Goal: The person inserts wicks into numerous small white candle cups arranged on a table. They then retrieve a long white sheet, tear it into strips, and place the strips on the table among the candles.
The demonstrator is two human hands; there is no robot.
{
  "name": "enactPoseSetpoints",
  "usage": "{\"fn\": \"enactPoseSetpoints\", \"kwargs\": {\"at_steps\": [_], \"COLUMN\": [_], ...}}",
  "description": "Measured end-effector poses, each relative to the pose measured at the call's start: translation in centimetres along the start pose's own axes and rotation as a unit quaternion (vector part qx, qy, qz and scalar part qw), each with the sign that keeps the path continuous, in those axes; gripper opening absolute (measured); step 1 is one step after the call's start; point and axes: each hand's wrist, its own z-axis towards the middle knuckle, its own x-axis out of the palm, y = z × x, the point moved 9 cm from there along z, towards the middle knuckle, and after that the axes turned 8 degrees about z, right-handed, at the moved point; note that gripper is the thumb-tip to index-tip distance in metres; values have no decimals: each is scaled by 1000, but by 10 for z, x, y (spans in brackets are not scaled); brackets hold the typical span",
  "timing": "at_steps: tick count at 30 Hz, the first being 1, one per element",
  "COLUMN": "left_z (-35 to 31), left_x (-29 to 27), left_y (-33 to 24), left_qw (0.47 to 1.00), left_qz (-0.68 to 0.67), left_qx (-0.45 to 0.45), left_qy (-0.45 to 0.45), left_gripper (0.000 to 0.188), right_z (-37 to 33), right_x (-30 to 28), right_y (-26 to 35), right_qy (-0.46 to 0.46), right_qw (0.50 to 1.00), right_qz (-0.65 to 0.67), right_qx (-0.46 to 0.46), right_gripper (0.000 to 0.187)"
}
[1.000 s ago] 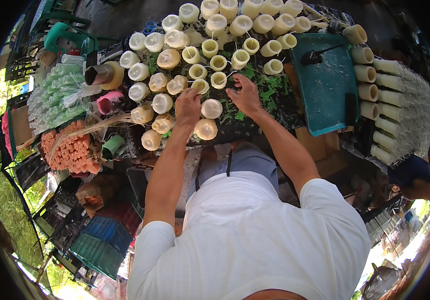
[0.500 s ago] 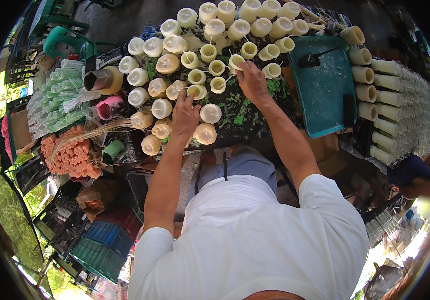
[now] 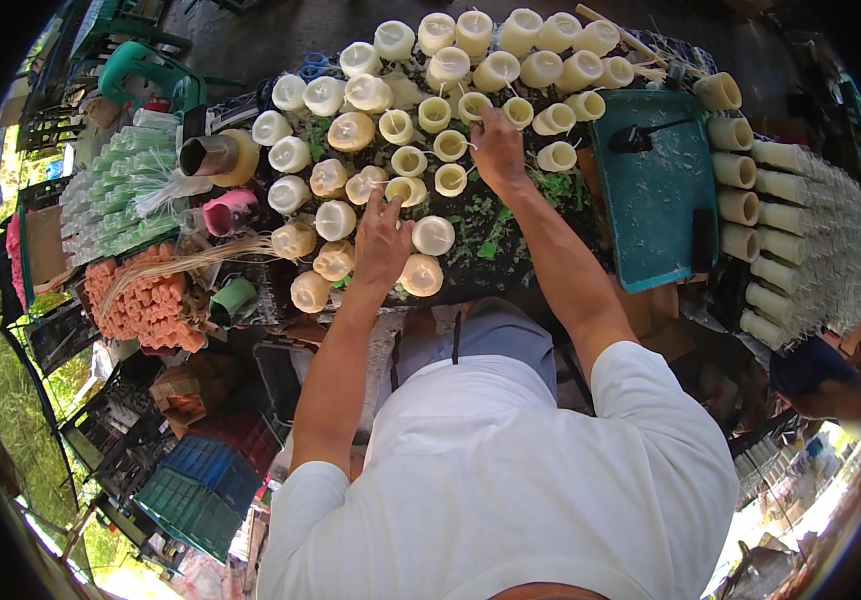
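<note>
Many cream wax candles with white wicks stand on the dark, wax-littered table. My right hand (image 3: 500, 155) is closed on the rim of a hollow-topped candle (image 3: 473, 105), which stands in a row between two others. Lower and to the left, my left hand (image 3: 383, 238) has its fingers apart and bent. Its fingertips touch the near side of another hollow candle (image 3: 409, 190), while the thumb is off it. Two candles with filled, rounded tops, one pale (image 3: 434, 235) and one yellower (image 3: 421, 275), stand just right of my left hand.
Right of the candles lies a teal tray (image 3: 651, 240) with a black tool on it. Beyond it, cream tubes (image 3: 781, 215) are stacked. At left are green-white sticks (image 3: 116, 190), salmon pieces (image 3: 141, 300), a metal can (image 3: 209, 157) and a pink cup (image 3: 228, 212).
My right hand has moved the hollow candle away from me, into the row between two others. The left hand stays by its candle. The whole view has shifted slightly.
</note>
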Motion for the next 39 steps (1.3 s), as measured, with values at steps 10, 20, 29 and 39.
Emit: {"fn": "enactPoseSetpoints", "kwargs": {"at_steps": [10,20,29,39], "left_z": [11,17,28,88], "left_x": [-47,-38,-36,-66], "left_y": [-28,-50,-51,-49], "left_qw": [998,997,996,988], "left_qz": [-5,-3,-7,37], "left_qx": [10,45,38,58], "left_qy": [-65,-66,-76,-138], "left_gripper": [41,38,37,37], "right_z": [0,20,-9,-15], "right_x": [-85,-35,-23,-35], "right_y": [20,-40,2,8], "right_qy": [-45,77,129,170], "right_qw": [992,980,988,984], "right_qz": [-108,-176,-80,-15], "right_qx": [-38,48,19,59], "right_gripper": [42,46,43,52]}}
